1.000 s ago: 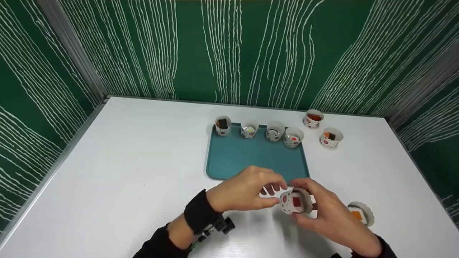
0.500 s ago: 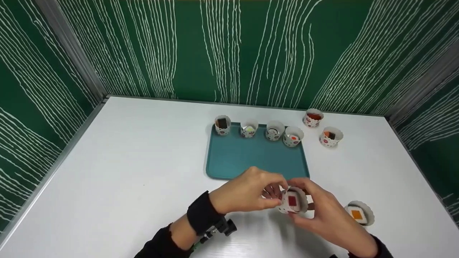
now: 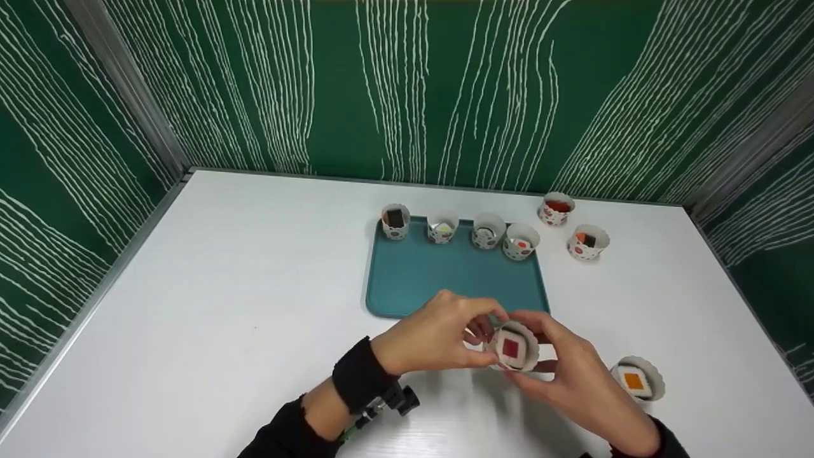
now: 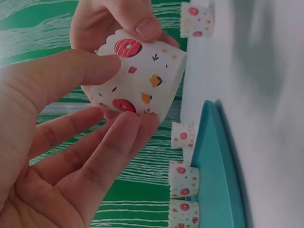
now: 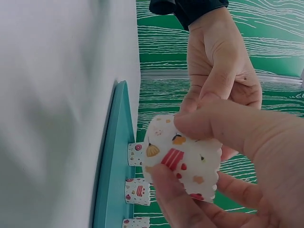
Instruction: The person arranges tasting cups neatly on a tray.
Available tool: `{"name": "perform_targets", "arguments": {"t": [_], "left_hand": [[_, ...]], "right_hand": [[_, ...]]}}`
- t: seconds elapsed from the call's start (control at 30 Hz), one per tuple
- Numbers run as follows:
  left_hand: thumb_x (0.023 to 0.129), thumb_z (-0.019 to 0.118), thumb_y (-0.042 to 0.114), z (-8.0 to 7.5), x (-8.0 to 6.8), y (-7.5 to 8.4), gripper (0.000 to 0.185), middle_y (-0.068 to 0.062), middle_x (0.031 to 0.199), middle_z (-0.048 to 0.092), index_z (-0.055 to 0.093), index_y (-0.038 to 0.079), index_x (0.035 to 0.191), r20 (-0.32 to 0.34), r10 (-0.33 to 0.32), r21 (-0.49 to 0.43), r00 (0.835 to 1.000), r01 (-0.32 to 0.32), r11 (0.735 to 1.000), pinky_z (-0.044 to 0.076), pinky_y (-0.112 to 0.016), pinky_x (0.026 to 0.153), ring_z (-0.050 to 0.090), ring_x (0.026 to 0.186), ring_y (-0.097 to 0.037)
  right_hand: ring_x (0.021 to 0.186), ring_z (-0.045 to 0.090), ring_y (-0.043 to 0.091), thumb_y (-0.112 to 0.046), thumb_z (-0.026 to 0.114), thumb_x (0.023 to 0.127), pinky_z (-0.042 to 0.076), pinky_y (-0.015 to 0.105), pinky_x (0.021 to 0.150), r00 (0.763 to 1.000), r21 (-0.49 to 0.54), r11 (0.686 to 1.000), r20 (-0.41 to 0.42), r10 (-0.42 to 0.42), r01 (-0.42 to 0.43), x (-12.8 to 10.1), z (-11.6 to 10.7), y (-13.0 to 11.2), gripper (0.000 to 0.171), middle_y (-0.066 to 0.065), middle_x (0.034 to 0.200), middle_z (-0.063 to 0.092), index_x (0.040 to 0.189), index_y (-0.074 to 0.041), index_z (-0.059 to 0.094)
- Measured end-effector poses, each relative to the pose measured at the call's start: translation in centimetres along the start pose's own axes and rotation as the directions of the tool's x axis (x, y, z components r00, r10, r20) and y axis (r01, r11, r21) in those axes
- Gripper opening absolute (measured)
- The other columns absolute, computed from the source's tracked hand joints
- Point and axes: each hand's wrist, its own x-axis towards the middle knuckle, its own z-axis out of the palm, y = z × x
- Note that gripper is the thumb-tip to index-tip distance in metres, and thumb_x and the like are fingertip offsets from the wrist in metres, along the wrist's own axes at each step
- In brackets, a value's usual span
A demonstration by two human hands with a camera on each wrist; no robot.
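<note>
A white paper baking cup (image 3: 527,356) with a scalloped rim and printed donuts is tilted above the table, its mouth facing the head camera. Inside lies a white piece with a dark red square (image 3: 510,348). My right hand (image 3: 572,372) grips the cup from the right, thumb and fingers on its wall, as the right wrist view also shows. From the left, my left hand (image 3: 439,337) pinches it; in the left wrist view the thumb (image 4: 102,69) and a fingertip lie on the printed wall. A similar cup (image 3: 654,375) holding a white piece with an orange square rests right of my right hand.
Behind the hands lies a teal tray (image 3: 445,280). Several printed cups with pieces inside stand along its far edge, among them one with a dark square (image 3: 395,218). Two more cups, one with red contents (image 3: 556,210), stand on the white table (image 3: 222,305) to its right.
The held cup has shifted left and turned its mouth more toward the head camera. My left fingers have come from beside the cup onto it, and my right hand has moved slightly left.
</note>
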Motion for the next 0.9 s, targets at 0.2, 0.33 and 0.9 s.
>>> {"name": "perform_targets", "arguments": {"t": [0.2,0.33,0.9], "left_hand": [[0.087,0.09,0.015,0.16,0.07,-0.29,0.047,-0.005,0.113,0.08,0.068,0.004,0.127,-0.021,-0.002,0.052,1.0,0.003,0.999,0.057,-0.012,0.085,0.074,0.099,-0.005],[0.086,0.092,0.018,0.1,0.0,-0.51,0.051,-0.004,0.116,0.078,0.067,0.007,0.129,-0.034,0.002,0.083,0.999,0.001,0.997,0.058,-0.017,0.088,0.068,0.1,-0.002],[0.084,0.093,0.024,0.16,-0.12,-0.95,0.055,0.0,0.118,0.076,0.064,0.012,0.13,-0.053,0.029,0.065,0.998,-0.025,0.998,0.056,-0.016,0.086,0.068,0.101,-0.005]], "right_hand": [[0.117,0.068,0.014,-0.003,0.087,0.088,0.063,0.025,0.081,0.998,0.051,0.998,-0.051,0.048,-0.045,-0.07,0.14,-0.22,0.072,0.008,0.133,0.068,0.148,-0.011,0.048],[0.118,0.067,0.007,0.002,0.086,0.088,0.064,0.024,0.082,0.996,0.092,0.995,-0.082,0.046,-0.038,-0.1,0.17,-0.41,0.066,0.008,0.136,0.066,0.142,-0.009,0.049],[0.114,0.069,0.001,-0.008,0.087,0.089,0.065,0.025,0.082,0.984,0.034,0.998,-0.175,-0.038,0.044,-0.42,0.2,-0.91,0.03,-0.005,0.122,0.071,0.107,-0.02,0.068]]}}
